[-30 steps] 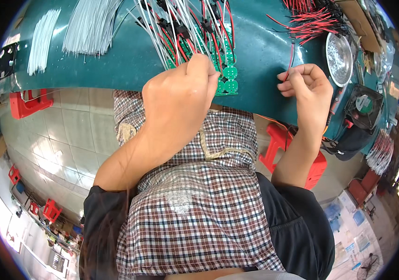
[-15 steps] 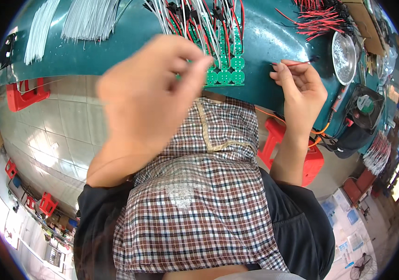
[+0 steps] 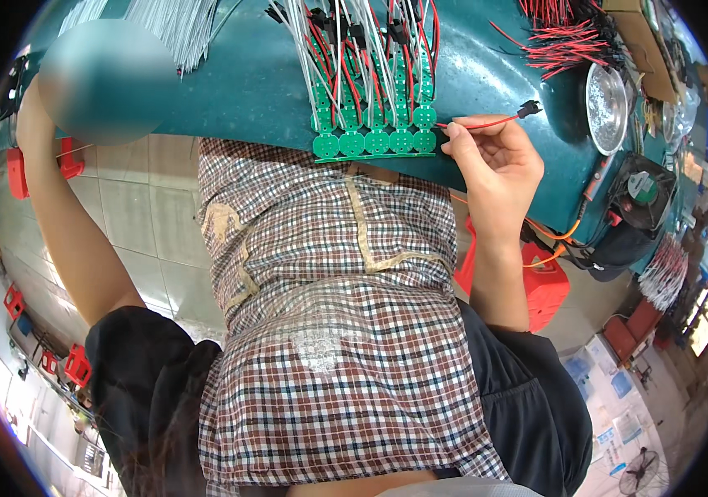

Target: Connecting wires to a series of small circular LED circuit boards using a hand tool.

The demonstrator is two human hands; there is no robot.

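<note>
A short red wire [image 3: 490, 124] is above the table [image 3: 238, 99], just in from its near edge, held in the right hand [image 3: 493, 161]. The thumb and forefinger are closed on it close to its left tip, while the rest runs across the fingers to a black plug [image 3: 529, 108] out on the right; a grip so near the tip seems meant to steady that end and leave the plug out of the way. Just left of the tip, the green circuit boards [image 3: 374, 143] lie along the near edge, within easy reach, probably for that reason. White, red and black wires [image 3: 345, 79] rise from them and lean toward the far side, which leaves the front row uncovered. Farther back on the right, a pile of red and black wires [image 3: 565, 45] sits beside a cardboard box [image 3: 640, 45], with a metal dish [image 3: 606, 108] nearer, all apparently placed to suit the right hand. Over the table's left part, the left hand [image 3: 35, 103] is mostly hidden by a blur, so I cannot tell how its fingers stand or whether they hold anything; bunches of white wire [image 3: 176, 33] lie beyond it.
</note>
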